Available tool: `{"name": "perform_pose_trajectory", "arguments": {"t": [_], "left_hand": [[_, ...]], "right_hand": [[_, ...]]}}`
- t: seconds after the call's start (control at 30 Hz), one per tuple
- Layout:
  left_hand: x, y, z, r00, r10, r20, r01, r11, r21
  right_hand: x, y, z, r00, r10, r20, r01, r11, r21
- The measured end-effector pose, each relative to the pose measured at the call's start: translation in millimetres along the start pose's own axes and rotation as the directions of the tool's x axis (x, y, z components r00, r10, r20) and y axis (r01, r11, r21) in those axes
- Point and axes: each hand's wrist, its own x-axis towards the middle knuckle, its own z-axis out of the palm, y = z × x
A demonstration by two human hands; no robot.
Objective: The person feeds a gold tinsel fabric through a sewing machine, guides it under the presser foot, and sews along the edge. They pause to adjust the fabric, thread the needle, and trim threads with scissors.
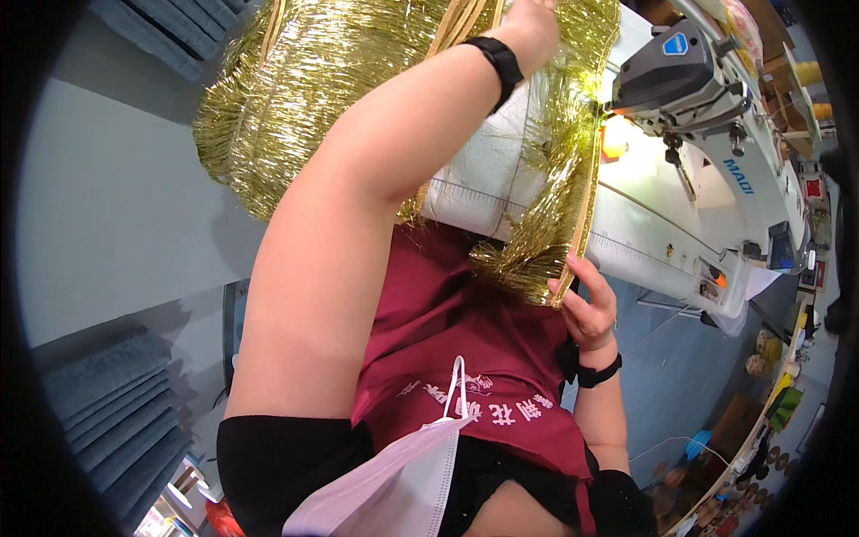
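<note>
A long gold tinsel fringe [586, 201] with a woven braid edge runs down along the white sewing machine bed, past the lit needle area. My right hand [591, 309] pinches its lower end between thumb and fingers, just off the bed's near edge. My left hand [534, 31] reaches up across the bed at the top edge of the view, beside the fringe; its fingers are mostly cut off. Left of it lies a large bundle of gold tinsel fringe [304, 98]. The sewing machine's dark head [671, 76] stands right of the fringe.
The white sewing machine arm [747, 179] extends to the right. A ruler scale [483, 199] marks the bed's near edge. A maroon apron [447, 331] and a hanging face mask [385, 479] are below. Grey-blue pleated fabric [112, 394] hangs at the left.
</note>
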Motion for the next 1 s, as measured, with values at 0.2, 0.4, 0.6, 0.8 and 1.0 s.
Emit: {"name": "perform_pose_trajectory", "arguments": {"t": [0.2, 0.4, 0.6, 0.8, 1.0], "left_hand": [[-51.0, -6.8, -31.5, 0.994, -0.106, 0.006, 0.104, 0.962, -0.254], [-149.9, 53.8, -63.1, 0.834, 0.042, -0.55, -0.339, 0.826, -0.451], [-182.9, 93.3, -53.1, 0.851, 0.095, -0.517, -0.419, 0.717, -0.557], [-116.5, 58.0, -40.7, 0.946, -0.081, -0.313, -0.12, 0.809, -0.575], [16.0, -7.5, -39.5, 0.996, 0.027, -0.088, -0.078, 0.757, -0.649]], "right_hand": [[1.5, 0.0, 1.7, 0.998, -0.026, -0.05, 0.025, 0.999, -0.026], [5.1, 2.0, -3.2, 0.998, -0.03, -0.051, 0.032, 0.999, 0.022], [4.4, 4.4, -2.1, 0.996, -0.048, -0.074, 0.052, 0.998, 0.044], [0.8, 5.7, -1.2, 0.996, -0.052, -0.07, 0.057, 0.996, 0.072], [-1.7, 1.3, 1.1, 0.999, -0.019, 0.034, 0.019, 1.0, 0.022]]}}
